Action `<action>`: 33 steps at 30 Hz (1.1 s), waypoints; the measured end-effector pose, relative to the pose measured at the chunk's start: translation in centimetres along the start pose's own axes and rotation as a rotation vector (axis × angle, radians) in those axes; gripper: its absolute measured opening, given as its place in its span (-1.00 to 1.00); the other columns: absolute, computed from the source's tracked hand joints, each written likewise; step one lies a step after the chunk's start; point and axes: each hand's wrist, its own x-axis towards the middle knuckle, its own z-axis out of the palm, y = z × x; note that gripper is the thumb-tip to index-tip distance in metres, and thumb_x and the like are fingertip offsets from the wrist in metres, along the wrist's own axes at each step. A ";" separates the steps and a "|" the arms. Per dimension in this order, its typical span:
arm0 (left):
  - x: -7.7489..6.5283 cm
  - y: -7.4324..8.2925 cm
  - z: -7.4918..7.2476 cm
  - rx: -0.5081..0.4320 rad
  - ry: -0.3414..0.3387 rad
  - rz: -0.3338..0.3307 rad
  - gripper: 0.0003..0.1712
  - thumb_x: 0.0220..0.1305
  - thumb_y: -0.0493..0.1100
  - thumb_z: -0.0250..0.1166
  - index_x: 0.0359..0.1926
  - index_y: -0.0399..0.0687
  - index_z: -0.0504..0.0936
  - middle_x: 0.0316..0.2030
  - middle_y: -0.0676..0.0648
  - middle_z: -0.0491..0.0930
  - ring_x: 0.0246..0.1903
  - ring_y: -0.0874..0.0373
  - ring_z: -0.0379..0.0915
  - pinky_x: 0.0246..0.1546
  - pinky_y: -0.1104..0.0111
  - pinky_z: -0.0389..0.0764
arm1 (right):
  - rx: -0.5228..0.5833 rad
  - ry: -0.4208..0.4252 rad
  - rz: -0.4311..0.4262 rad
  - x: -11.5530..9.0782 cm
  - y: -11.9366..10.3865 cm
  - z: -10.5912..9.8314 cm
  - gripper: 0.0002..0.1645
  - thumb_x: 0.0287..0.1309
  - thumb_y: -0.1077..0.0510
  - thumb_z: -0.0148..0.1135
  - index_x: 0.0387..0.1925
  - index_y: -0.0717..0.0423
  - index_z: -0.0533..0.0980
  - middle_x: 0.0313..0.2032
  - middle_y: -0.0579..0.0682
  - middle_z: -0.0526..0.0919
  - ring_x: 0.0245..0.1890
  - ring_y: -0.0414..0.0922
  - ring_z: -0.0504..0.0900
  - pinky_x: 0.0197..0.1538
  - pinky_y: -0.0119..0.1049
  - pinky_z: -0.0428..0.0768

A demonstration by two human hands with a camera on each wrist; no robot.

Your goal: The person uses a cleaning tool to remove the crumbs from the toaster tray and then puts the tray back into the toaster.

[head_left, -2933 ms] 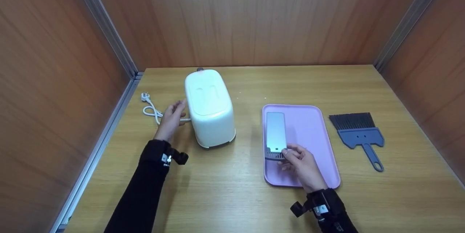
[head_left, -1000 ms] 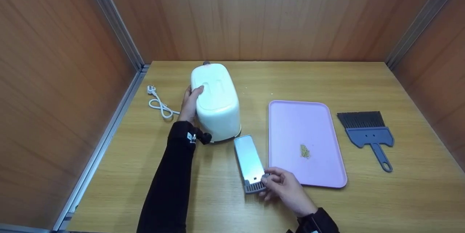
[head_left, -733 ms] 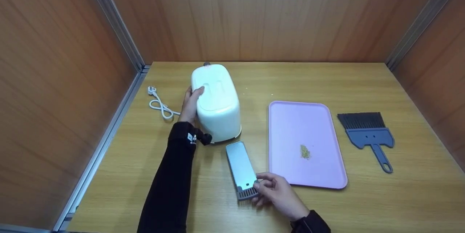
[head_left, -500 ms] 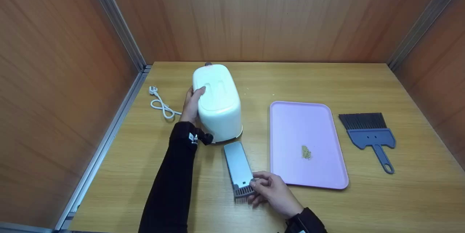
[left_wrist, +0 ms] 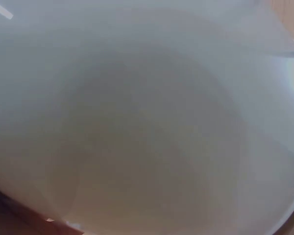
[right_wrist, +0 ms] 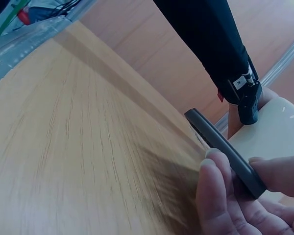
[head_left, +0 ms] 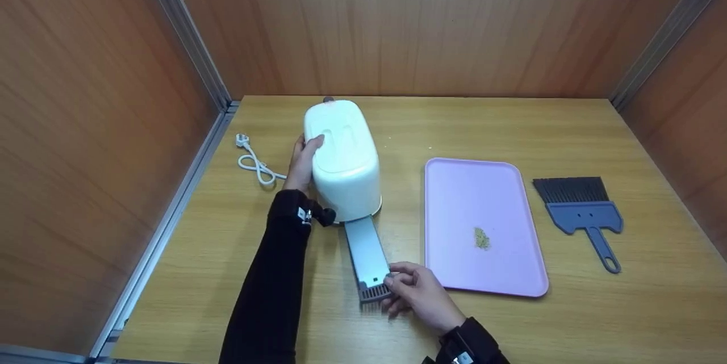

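A white toaster [head_left: 345,154] stands at the left middle of the table, its covered top towards me. My left hand [head_left: 301,164] holds its left side, thumb over the top edge; the side wall fills the left wrist view. In my right hand [head_left: 419,295], thumb and fingers pinch the right corner of the crumb tray [head_left: 365,250], a flat silver plate with a grey slotted end. Its far end meets the toaster's base at the near side, and the slotted end sticks out towards me. The right wrist view shows that end [right_wrist: 225,152] edge-on, above the table.
Right of the crumb tray lies a pink-purple tray [head_left: 471,193] with a small heap of crumbs [head_left: 481,238]. A grey-blue hand brush [head_left: 585,216] lies further right. The toaster's white cord and plug [head_left: 255,165] rest at the left. Wooden panels [head_left: 426,23] enclose the table's back and sides.
My right hand has brought the crumb tray left from over the purple tray to the toaster's near base, uncovering the crumbs. My left hand has moved from beside the toaster onto it.
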 end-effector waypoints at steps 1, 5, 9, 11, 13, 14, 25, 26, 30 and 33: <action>0.0 0.0 0.0 -0.004 0.001 -0.007 -0.06 0.26 0.22 0.24 0.53 0.34 -0.06 0.43 0.07 0.15 0.36 0.11 0.12 0.42 0.18 0.08 | 0.002 -0.002 -0.004 0.1 0.1 0.1 -0.30 0.31 0.15 0.25 0.30 0.45 0.22 -0.23 0.17 0.71 -0.40 -0.09 0.72 -0.28 -0.20 0.75; -0.1 0.1 0.0 -0.008 0.002 -0.034 -0.05 0.26 0.23 0.24 0.53 0.38 -0.08 0.45 0.09 0.11 0.38 0.12 0.09 0.43 0.16 0.06 | -0.002 -0.006 -0.036 0.5 0.3 0.3 -0.35 0.32 0.17 0.23 0.29 0.44 0.24 -0.25 0.15 0.70 -0.40 -0.08 0.72 -0.28 -0.20 0.75; -0.1 0.2 0.0 -0.018 0.003 -0.042 -0.04 0.25 0.24 0.25 0.53 0.39 -0.09 0.46 0.10 0.09 0.38 0.12 0.08 0.43 0.16 0.06 | -0.017 0.003 -0.062 1.0 0.3 0.5 -0.38 0.33 0.18 0.21 0.28 0.43 0.25 -0.23 0.16 0.70 -0.39 -0.07 0.72 -0.27 -0.19 0.74; -0.2 0.2 0.0 -0.009 0.008 -0.032 -0.03 0.25 0.25 0.24 0.54 0.37 -0.09 0.46 0.08 0.09 0.38 0.11 0.09 0.43 0.18 0.08 | -0.023 0.008 -0.070 1.3 0.3 0.6 -0.39 0.34 0.19 0.20 0.28 0.43 0.25 -0.23 0.16 0.69 -0.39 -0.07 0.71 -0.27 -0.18 0.74; -0.2 0.0 0.1 0.002 0.012 -0.012 -0.02 0.25 0.24 0.24 0.54 0.34 -0.10 0.46 0.06 0.09 0.37 0.11 0.09 0.41 0.22 0.11 | -0.022 0.009 -0.077 1.5 0.2 0.7 -0.40 0.35 0.19 0.18 0.28 0.44 0.25 -0.23 0.16 0.69 -0.39 -0.07 0.71 -0.28 -0.17 0.75; -0.2 -0.1 0.1 0.014 0.015 -0.001 -0.02 0.25 0.24 0.23 0.54 0.33 -0.10 0.46 0.04 0.09 0.37 0.11 0.09 0.41 0.24 0.11 | -0.020 0.010 -0.080 1.6 0.2 0.8 -0.40 0.35 0.19 0.18 0.28 0.44 0.24 -0.23 0.16 0.69 -0.40 -0.07 0.71 -0.29 -0.17 0.75; -0.3 -0.2 0.2 0.000 0.027 0.011 -0.02 0.24 0.24 0.25 0.54 0.35 -0.08 0.46 0.05 0.08 0.37 0.10 0.07 0.42 0.20 0.07 | -0.036 0.059 -0.108 2.8 -0.3 1.9 -0.42 0.39 0.21 0.13 0.29 0.44 0.24 -0.25 0.17 0.70 -0.42 -0.04 0.72 -0.31 -0.12 0.75; -0.3 -0.2 0.2 -0.006 0.028 0.004 -0.01 0.23 0.24 0.26 0.54 0.36 -0.08 0.46 0.06 0.08 0.38 0.11 0.06 0.43 0.20 0.06 | -0.036 0.061 -0.111 2.9 -0.3 1.9 -0.42 0.38 0.22 0.13 0.30 0.44 0.23 -0.24 0.18 0.70 -0.42 -0.03 0.72 -0.30 -0.11 0.75; -0.3 -0.2 0.2 -0.009 0.030 -0.001 -0.02 0.23 0.23 0.27 0.53 0.36 -0.07 0.46 0.07 0.08 0.38 0.12 0.07 0.43 0.20 0.07 | -0.048 0.080 -0.110 3.5 -0.5 2.0 -0.43 0.39 0.23 0.13 0.30 0.42 0.24 -0.20 0.19 0.71 -0.38 -0.02 0.73 -0.32 -0.14 0.75; -0.3 -0.2 0.2 0.004 0.031 0.003 -0.02 0.24 0.23 0.26 0.54 0.33 -0.06 0.47 0.07 0.08 0.38 0.12 0.07 0.43 0.20 0.07 | -0.066 0.093 -0.104 4.0 -0.8 1.9 -0.46 0.40 0.24 0.11 0.29 0.41 0.25 -0.20 0.17 0.71 -0.40 -0.05 0.73 -0.39 -0.20 0.74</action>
